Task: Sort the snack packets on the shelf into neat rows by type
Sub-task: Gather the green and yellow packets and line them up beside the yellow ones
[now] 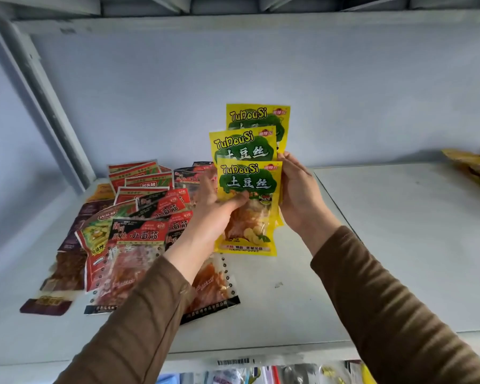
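Three yellow TuDouSi packets (248, 187) stand fanned upright above the white shelf (399, 245), one behind another. My left hand (216, 212) grips the front packet, thumb across its face. My right hand (297, 195) holds the stack's right edge with its fingers curled behind. A loose pile of red-and-black packets (147, 231) lies to the left, overlapping. Red packets with green stripes (139, 178) sit behind that pile, and dark maroon packets (67, 261) lie at its left edge. A green-and-red packet (97, 236) is partly buried in the pile.
An orange-yellow packet (474, 167) lies at the far right of the shelf. A grey upright post (53, 115) runs along the left. Below the shelf's front edge (233, 353), more goods show on a lower level (261, 375).
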The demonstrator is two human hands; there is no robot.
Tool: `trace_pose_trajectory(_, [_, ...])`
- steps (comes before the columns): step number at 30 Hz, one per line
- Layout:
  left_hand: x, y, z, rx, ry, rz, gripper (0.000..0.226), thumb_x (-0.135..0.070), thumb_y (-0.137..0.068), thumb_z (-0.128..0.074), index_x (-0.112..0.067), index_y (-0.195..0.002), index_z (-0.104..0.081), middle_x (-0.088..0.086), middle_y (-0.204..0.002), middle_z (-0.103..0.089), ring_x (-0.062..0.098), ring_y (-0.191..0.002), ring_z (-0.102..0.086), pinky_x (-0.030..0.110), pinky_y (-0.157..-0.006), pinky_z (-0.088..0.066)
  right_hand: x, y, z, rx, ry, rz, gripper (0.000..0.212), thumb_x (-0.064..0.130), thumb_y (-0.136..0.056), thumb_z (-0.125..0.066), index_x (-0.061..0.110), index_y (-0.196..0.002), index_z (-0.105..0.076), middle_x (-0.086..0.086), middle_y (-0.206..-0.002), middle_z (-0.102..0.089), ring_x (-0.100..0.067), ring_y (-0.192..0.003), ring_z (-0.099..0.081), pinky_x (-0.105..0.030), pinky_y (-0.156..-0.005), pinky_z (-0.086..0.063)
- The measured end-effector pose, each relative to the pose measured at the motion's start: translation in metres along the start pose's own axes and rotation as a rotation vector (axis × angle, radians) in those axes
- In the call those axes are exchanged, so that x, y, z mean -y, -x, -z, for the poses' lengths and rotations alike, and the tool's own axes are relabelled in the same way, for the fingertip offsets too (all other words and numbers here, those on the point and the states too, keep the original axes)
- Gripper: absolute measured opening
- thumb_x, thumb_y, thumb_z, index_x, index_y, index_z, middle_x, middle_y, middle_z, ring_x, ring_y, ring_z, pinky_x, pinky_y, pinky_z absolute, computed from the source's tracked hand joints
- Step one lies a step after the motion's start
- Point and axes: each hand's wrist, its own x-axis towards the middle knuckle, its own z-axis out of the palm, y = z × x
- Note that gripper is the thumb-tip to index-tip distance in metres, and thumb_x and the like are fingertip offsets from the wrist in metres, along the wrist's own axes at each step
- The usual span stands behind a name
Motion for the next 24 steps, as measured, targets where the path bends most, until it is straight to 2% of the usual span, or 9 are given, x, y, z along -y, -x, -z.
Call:
trace_pose_trajectory(2, [-0.003,0.002,-0.002,0.026,0.011,0.047,0.068,-0.037,-0.083,-0.082,-0.067,-0.130,-0.043,-0.045,-0.120,-0.056,-0.014,-0.103,-0.055,0.011,-0.084,-0.049,0.000,0.003,-0.001,-0.023,0.044,-0.037,0.041,0.031,-0.106,-0.041,0.002,-0.127,-0.061,-0.021,-0.120,-0.070,-0.035,-0.106,-0.069,-0.047,-0.088,-0.058])
trace_pose_trajectory(4, [-0.005,0.004,-0.005,0.025,0.037,0.043,0.054,-0.031,-0.084,-0.082,-0.073,-0.107,-0.056,-0.042,-0.097,-0.067,-0.011,-0.088,-0.068,0.009,-0.061,-0.053,0.002,0.006,-0.001,-0.006,0.085,-0.063,0.053,0.047,-0.105,-0.039,0.007,-0.132,-0.060,-0.019,-0.124,-0.069,-0.035,-0.113,-0.067,-0.048,-0.091,-0.057])
trace_pose_trajectory(7, [-0.004,0.001,-0.012,0.005,0.080,0.032,0.057,-0.019,-0.088,-0.078,-0.044,-0.133,-0.056,-0.017,-0.118,-0.073,0.010,-0.100,-0.074,0.022,-0.066,-0.060,0.005,0.013,0.007,0.015,0.319,0.026,0.050,0.046,-0.100,-0.053,0.014,-0.138,-0.052,-0.010,-0.130,-0.066,-0.027,-0.119,-0.064,-0.048,-0.100,-0.052])
trace_pose_trajectory(10, [-0.004,0.000,-0.025,0.044,0.057,-0.035,0.062,-0.017,-0.091,-0.072,-0.052,-0.136,-0.048,-0.017,-0.118,-0.073,0.010,-0.102,-0.073,0.030,-0.077,-0.062,0.006,0.022,0.019,0.010,0.510,0.137,0.036,0.018,-0.098,-0.063,0.014,-0.131,-0.051,-0.003,-0.118,-0.071,-0.016,-0.104,-0.070,-0.032,-0.081,-0.057])
trace_pose_trajectory(14, [-0.008,0.005,-0.052,0.105,-0.019,-0.027,0.081,-0.031,-0.088,-0.072,-0.061,-0.148,-0.028,-0.016,-0.140,-0.060,0.015,-0.119,-0.065,0.046,-0.096,-0.057,0.019,0.030,0.037,-0.032,0.502,0.190,0.035,0.006,-0.098,-0.059,0.012,-0.131,-0.047,-0.010,-0.119,-0.069,-0.020,-0.103,-0.069,-0.037,-0.084,-0.058])
trace_pose_trajectory(16, [-0.005,0.006,-0.070,0.120,-0.010,-0.041,0.079,-0.030,-0.092,-0.070,-0.061,-0.150,-0.026,-0.019,-0.142,-0.057,0.003,-0.114,-0.065,0.035,-0.090,-0.060,0.030,0.033,0.052,-0.057,0.492,0.197,0.032,0.006,-0.098,-0.060,0.012,-0.127,-0.049,-0.011,-0.119,-0.070,-0.024,-0.104,-0.070,-0.043,-0.087,-0.059])
trace_pose_trajectory(19, [-0.004,0.006,-0.105,0.164,-0.025,-0.068,0.077,-0.025,-0.096,-0.067,-0.058,-0.152,-0.026,-0.034,-0.131,-0.052,-0.026,-0.090,-0.060,0.006,-0.063,-0.052,0.055,0.039,0.081,-0.124,0.432,0.178,0.033,0.003,-0.095,-0.062,0.012,-0.125,-0.052,-0.012,-0.114,-0.072,-0.029,-0.100,-0.071,-0.048,-0.085,-0.059])
trace_pose_trajectory(21, [-0.004,0.003,-0.137,0.201,0.017,-0.070,0.077,-0.017,-0.096,-0.065,-0.052,-0.154,-0.028,-0.029,-0.128,-0.061,-0.017,-0.095,-0.065,0.011,-0.068,-0.055,0.075,0.041,0.105,-0.145,0.404,0.169,0.033,0.002,-0.095,-0.062,0.010,-0.125,-0.053,-0.012,-0.111,-0.073,-0.030,-0.097,-0.071,-0.048,-0.083,-0.059])
trace_pose_trajectory(24, [-0.006,0.001,-0.195,0.259,0.060,-0.051,0.073,-0.011,-0.095,-0.063,-0.047,-0.153,-0.034,-0.011,-0.129,-0.069,0.010,-0.115,-0.068,0.036,-0.093,-0.058,0.110,0.043,0.147,-0.171,0.397,0.143,0.034,0.001,-0.094,-0.062,0.007,-0.126,-0.053,-0.014,-0.112,-0.072,-0.028,-0.094,-0.072,-0.044,-0.079,-0.060])
